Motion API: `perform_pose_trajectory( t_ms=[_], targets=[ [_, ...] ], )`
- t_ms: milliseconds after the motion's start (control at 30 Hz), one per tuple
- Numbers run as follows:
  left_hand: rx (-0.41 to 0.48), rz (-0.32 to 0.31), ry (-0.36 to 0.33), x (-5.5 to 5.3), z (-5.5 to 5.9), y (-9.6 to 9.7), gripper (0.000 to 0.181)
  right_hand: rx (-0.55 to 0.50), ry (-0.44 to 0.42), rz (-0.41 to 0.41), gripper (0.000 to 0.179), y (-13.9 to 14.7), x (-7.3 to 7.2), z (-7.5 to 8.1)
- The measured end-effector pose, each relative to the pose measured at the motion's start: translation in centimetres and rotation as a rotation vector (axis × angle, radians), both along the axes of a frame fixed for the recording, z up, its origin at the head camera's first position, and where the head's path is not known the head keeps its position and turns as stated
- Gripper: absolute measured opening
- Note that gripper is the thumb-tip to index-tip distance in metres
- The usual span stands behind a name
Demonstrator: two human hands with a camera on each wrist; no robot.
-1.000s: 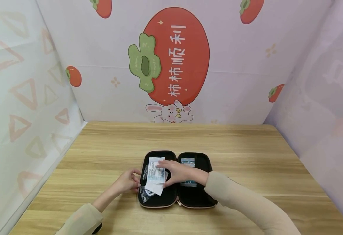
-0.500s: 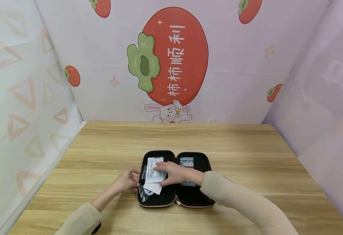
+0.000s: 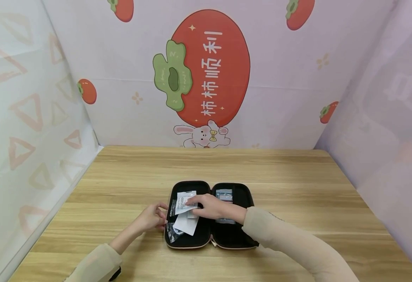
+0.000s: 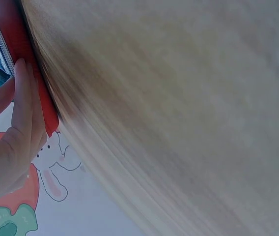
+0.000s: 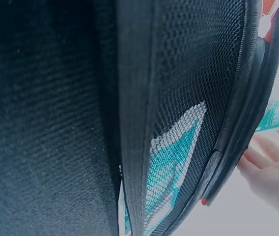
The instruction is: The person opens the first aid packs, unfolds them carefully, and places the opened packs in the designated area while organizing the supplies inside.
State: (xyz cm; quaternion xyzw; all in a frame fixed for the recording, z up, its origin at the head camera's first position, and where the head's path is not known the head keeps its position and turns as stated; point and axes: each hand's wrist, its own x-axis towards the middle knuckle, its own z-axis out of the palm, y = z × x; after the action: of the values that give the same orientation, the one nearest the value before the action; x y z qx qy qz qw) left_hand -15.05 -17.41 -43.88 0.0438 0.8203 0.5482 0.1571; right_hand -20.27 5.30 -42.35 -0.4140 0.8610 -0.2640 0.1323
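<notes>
An open black zip case [image 3: 200, 239] lies flat on the table. My left hand [image 3: 151, 216] holds its left edge; the left wrist view shows straight fingers along the red outer side [image 4: 24, 42], with the thumb close to the zip. Over the left half my right hand [image 3: 211, 206] pinches a white printed sachet [image 3: 182, 200], tilted above a white piece [image 3: 187, 225]. Dark clear-edged packets [image 3: 173, 234] lie at the left of that half. In the right wrist view, a teal sachet [image 5: 276, 115] shows by the fingers of my right hand [image 5: 274, 179].
The case's right half has a mesh pocket [image 5: 198, 69] with a teal-and-white packet [image 5: 174, 164] behind it. A zip pull [image 3: 214, 243] hangs at the hinge's near end. Wooden table [image 3: 297, 176] surrounds the case, with printed cloth walls [image 3: 121, 117] behind and beside.
The white sachet has tilted and shifted up off the white piece below, which shows more. My right fingers have closed in on the sachet. My left hand has stayed on the case edge.
</notes>
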Motion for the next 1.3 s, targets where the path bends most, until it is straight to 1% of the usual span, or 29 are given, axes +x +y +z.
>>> perform_pose_trajectory(
  t_ms=[133,233,400,500,767,933,1033,1133,1167,1267,1300],
  targets=[
    [-0.006,-0.001,0.005,0.0,0.1,0.1,0.038,-0.041,0.045,-0.012,0.027,0.1,-0.1,0.1],
    [-0.010,0.004,0.003,0.0,0.1,0.1,0.038,-0.080,0.067,-0.041,0.025,0.2,-0.1,0.3],
    [-0.008,0.009,-0.001,0.1,0.2,0.1,0.037,-0.204,0.055,-0.134,0.019,0.3,-0.2,0.9],
    [-0.010,0.008,0.002,0.1,0.2,0.1,0.037,-0.262,0.051,-0.174,0.017,0.4,-0.3,1.2],
    [-0.017,0.015,-0.001,0.2,0.1,0.2,0.037,-0.300,0.062,-0.207,0.019,0.8,-0.4,2.1],
    [-0.017,0.021,-0.003,0.1,-0.1,0.2,0.038,-0.316,0.074,-0.250,0.016,1.1,-0.4,2.5],
    [-0.014,0.018,0.001,0.2,-0.2,0.2,0.038,-0.328,0.052,-0.280,0.015,1.5,-0.5,2.7],
    [-0.006,0.012,0.003,0.2,-0.1,0.2,0.037,-0.351,0.020,-0.286,0.004,2.0,-0.7,3.1],
    [-0.003,0.009,0.003,0.2,-0.1,0.2,0.037,-0.360,0.005,-0.289,0.005,2.2,-0.8,3.2],
    [-0.005,0.017,-0.002,0.3,0.0,0.2,0.038,-0.388,-0.003,-0.282,0.018,2.7,-0.9,3.5],
    [-0.007,0.018,-0.002,0.3,0.0,0.2,0.038,-0.397,-0.002,-0.281,0.017,2.9,-0.9,3.7]
  ],
)
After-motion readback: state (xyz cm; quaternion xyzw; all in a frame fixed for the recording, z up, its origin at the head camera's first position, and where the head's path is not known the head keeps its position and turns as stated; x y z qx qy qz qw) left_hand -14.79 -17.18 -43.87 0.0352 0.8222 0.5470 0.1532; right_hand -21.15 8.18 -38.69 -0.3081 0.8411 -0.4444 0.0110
